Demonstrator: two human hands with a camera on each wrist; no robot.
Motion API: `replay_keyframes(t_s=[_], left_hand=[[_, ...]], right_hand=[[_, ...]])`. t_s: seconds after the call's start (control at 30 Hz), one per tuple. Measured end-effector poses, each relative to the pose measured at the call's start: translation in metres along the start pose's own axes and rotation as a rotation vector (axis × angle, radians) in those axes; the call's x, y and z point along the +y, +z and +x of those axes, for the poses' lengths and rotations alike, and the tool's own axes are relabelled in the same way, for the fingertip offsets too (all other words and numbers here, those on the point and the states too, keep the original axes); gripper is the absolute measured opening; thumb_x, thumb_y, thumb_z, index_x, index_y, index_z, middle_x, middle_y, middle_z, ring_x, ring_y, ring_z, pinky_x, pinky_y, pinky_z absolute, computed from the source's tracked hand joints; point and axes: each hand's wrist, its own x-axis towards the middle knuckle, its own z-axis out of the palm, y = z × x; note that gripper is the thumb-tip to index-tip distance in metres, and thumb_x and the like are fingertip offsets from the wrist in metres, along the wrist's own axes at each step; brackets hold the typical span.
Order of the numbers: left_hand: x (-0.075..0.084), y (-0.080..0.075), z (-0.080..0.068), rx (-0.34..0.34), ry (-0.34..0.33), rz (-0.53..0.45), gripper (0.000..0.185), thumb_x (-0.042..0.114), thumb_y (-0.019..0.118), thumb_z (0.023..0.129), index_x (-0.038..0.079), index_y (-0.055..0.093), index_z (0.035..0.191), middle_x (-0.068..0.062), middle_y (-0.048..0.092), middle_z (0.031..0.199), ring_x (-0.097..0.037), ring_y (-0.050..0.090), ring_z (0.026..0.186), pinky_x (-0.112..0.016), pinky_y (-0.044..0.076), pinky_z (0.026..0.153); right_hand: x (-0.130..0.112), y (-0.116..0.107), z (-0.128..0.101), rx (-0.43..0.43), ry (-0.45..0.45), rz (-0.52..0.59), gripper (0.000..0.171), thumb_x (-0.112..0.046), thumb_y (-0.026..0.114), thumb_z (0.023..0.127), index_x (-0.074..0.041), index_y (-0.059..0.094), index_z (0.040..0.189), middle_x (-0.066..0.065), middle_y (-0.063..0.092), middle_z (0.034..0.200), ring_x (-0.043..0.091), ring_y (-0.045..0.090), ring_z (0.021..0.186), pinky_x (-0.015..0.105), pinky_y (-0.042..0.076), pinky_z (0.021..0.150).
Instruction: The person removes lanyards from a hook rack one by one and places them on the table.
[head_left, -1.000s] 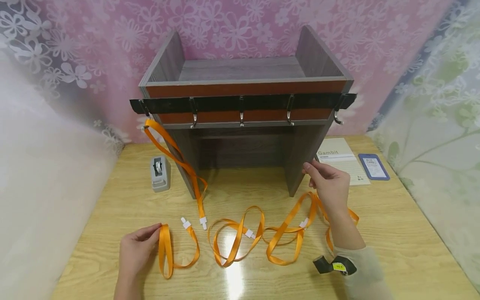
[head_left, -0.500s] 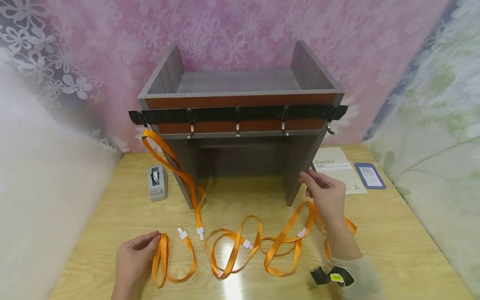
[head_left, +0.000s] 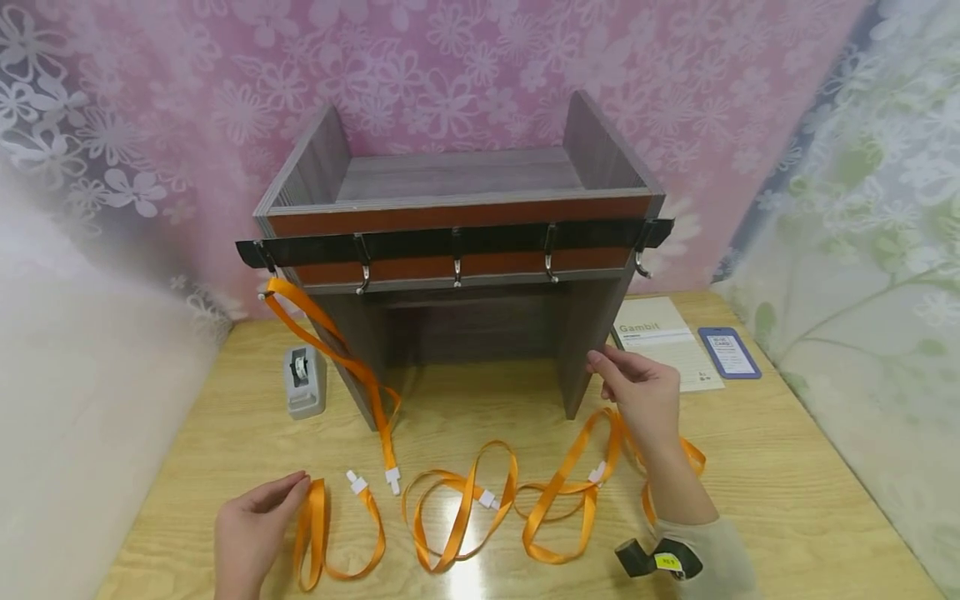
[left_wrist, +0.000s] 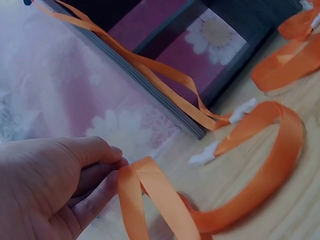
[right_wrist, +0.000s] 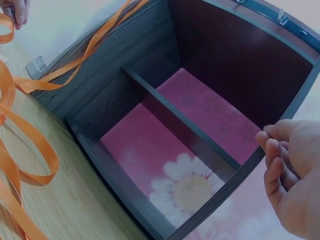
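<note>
Orange lanyard point(head_left: 330, 533) (loop running toward the shelf point(head_left: 457, 250)) is pinched by left-hand fingers point(left_wrist: 97, 192).

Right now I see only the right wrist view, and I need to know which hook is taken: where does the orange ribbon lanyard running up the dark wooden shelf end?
Observer: The orange ribbon lanyard hangs from the leftmost metal hook on the black rail. Its white clip end lies on the wooden table.
Operator: And the other hooks?
Observer: The four other hooks are bare.
Operator: What is the left hand doing?
Observer: The left hand pinches a second orange lanyard, which lies looped on the table near the front edge.
</note>
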Motion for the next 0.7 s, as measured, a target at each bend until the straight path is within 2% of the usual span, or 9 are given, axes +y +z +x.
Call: replay_keyframes(t_s=[0.3, 0.7], left_hand=[[0.007, -0.003, -0.008, 0.006, 0.031, 0.004, 0.026, 0.03, 0.082, 0.085, 0.01, 0.081, 0.102, -0.001, 0.079, 0.096, 0.013, 0.064, 0.077, -0.007, 0.053, 0.068], [0.014, -0.006, -0.01, -0.002, 0.062, -0.018, 0.026, 0.032, 0.083, 0.084, 0.01, 0.082, 0.098, 0.003, 0.079, 0.092, 0.009, 0.068, 0.075, -0.009, 0.054, 0.067]], right_hand=[[-0.001, 0.0, -0.001, -0.001, 0.026, 0.006, 0.027, -0.014, 0.081, 0.085, 0.008, 0.075, 0.1, -0.002, 0.076, 0.071, 0.009, 0.051, 0.046, 0.016, 0.049, 0.048], [-0.001, 0.0, -0.001, -0.009, 0.027, 0.015, 0.026, -0.014, 0.08, 0.086, 0.007, 0.075, 0.1, -0.003, 0.076, 0.071, 0.009, 0.05, 0.046, 0.016, 0.049, 0.049]])
